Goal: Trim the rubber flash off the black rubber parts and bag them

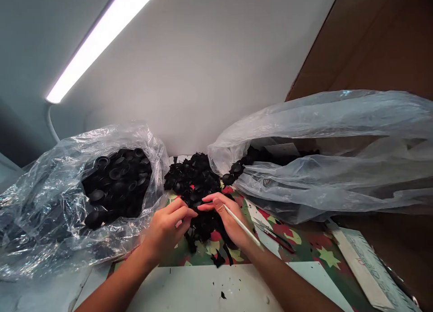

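Both hands meet over a pile of black pieces point(192, 174) at the middle of the table. My left hand point(172, 226) is closed, its fingertips pinched near the pile; what they hold, if anything, is too small to tell. My right hand point(230, 217) has a thin white stick-like tool point(241, 226) held between thumb and palm, its shaft lying back along the wrist. The right fingertips point left, close to the left fingertips. Dark scraps lie below and between the hands.
At the left, a clear plastic bag point(37, 217) holds round black parts point(118, 176). Another clear bag point(338, 185) lies open at the right, with black parts at its mouth. Tweezers or scissors point(277, 237) rest on the patterned cover point(314, 244). A lamp point(101, 37) shines above.
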`<state>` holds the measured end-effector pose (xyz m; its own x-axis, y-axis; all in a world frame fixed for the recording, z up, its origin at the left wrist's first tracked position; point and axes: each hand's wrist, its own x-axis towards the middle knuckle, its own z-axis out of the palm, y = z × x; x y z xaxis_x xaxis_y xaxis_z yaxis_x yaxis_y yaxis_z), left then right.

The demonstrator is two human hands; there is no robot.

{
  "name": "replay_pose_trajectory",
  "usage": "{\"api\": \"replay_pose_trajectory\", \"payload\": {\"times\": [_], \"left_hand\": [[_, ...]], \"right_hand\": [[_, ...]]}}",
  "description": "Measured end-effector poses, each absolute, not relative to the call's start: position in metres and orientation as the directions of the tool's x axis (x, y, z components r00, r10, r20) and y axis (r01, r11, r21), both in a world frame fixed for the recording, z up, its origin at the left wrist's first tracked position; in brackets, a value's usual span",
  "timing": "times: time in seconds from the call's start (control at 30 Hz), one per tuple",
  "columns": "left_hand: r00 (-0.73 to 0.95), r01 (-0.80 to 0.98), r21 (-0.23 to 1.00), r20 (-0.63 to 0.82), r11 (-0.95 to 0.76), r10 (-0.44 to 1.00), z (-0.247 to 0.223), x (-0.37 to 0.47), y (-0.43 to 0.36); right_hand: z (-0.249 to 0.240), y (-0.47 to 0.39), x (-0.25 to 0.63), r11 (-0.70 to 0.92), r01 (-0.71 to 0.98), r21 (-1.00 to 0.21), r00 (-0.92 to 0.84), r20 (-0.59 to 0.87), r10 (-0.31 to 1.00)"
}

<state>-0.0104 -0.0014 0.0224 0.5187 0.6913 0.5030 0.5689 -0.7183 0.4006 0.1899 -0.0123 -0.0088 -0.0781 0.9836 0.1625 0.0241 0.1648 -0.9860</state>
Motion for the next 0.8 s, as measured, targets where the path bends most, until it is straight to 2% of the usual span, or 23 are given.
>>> {"api": "replay_pose_trajectory", "payload": {"times": [0.07, 0.17, 0.3, 0.4, 0.47, 0.57, 0.63, 0.7, 0.8], "left_hand": [[0.487, 0.566, 0.333, 0.604, -0.754, 0.632, 0.016, -0.008, -0.004], [0.529, 0.534, 0.227, 0.662, -0.814, 0.532, 0.013, -0.008, -0.007], [0.620, 0.385, 0.116, 0.702, -0.915, 0.350, 0.010, -0.017, -0.009], [0.669, 0.327, 0.096, 0.679, -0.940, 0.302, 0.007, -0.024, -0.010], [0.633, 0.362, 0.162, 0.680, -0.918, 0.369, 0.007, -0.023, -0.010], [0.480, 0.459, 0.403, 0.638, -0.792, 0.603, 0.014, -0.015, -0.006], [0.484, 0.456, 0.580, 0.475, -0.675, 0.735, 0.020, -0.009, -0.003], [0.560, 0.434, 0.708, 0.271, -0.557, 0.782, 0.026, -0.006, 0.000], [0.583, 0.459, 0.797, 0.062, -0.391, 0.810, 0.029, -0.008, 0.003]], "right_hand": [[-0.009, -0.013, 0.189, 0.173, 0.095, -0.980, -0.088, 0.164, 0.982], [-0.010, -0.014, 0.188, 0.166, 0.187, -0.968, -0.130, 0.143, 0.981], [-0.010, -0.017, 0.190, 0.170, 0.287, -0.943, -0.189, 0.118, 0.975], [-0.006, -0.019, 0.193, 0.135, 0.258, -0.957, -0.275, 0.061, 0.959], [-0.001, -0.020, 0.194, 0.127, 0.209, -0.970, -0.327, 0.053, 0.944], [0.005, -0.020, 0.194, 0.215, 0.243, -0.946, -0.323, 0.130, 0.937], [0.007, -0.020, 0.193, 0.320, 0.319, -0.892, -0.321, 0.217, 0.922], [0.006, -0.021, 0.193, 0.395, 0.382, -0.836, -0.340, 0.270, 0.901], [0.004, -0.022, 0.194, 0.419, 0.451, -0.788, -0.365, 0.266, 0.892]]}}
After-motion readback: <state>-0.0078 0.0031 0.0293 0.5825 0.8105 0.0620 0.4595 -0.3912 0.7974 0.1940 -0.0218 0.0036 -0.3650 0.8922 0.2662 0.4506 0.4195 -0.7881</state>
